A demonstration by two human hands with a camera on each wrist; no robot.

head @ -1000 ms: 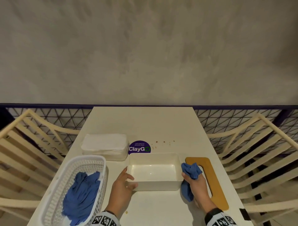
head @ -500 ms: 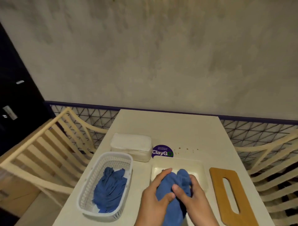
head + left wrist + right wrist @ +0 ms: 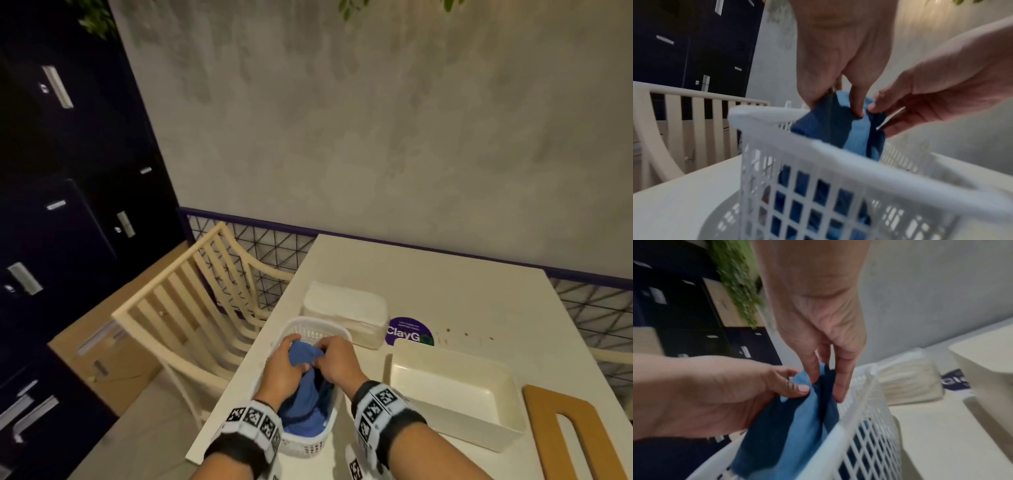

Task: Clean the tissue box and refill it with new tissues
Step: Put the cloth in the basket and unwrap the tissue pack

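Both hands hold a blue cloth (image 3: 304, 356) over the white plastic basket (image 3: 310, 323) at the table's near left edge. My left hand (image 3: 286, 368) pinches the cloth's top, and my right hand (image 3: 337, 363) pinches it from the other side. The cloth hangs down into the basket onto more blue cloth. In the left wrist view my left hand's fingers (image 3: 857, 104) grip the cloth (image 3: 838, 129) above the basket rim (image 3: 818, 146). The right wrist view shows my right hand's fingers (image 3: 838, 386) on the cloth (image 3: 793, 418). The open cream tissue box (image 3: 455, 416) stands to the right, with nothing in it.
A wrapped pack of white tissues (image 3: 346, 306) lies behind the basket, beside a purple ClayGo sticker (image 3: 407, 330). The wooden lid (image 3: 544, 428) with a slot lies right of the box. A cream slatted chair (image 3: 191, 301) stands at the table's left, and dark cabinets (image 3: 68, 205) beyond it.
Both hands have carried the blue cloth from over the tissue box leftward to above the basket. The head view has swung left and the box now stands free.
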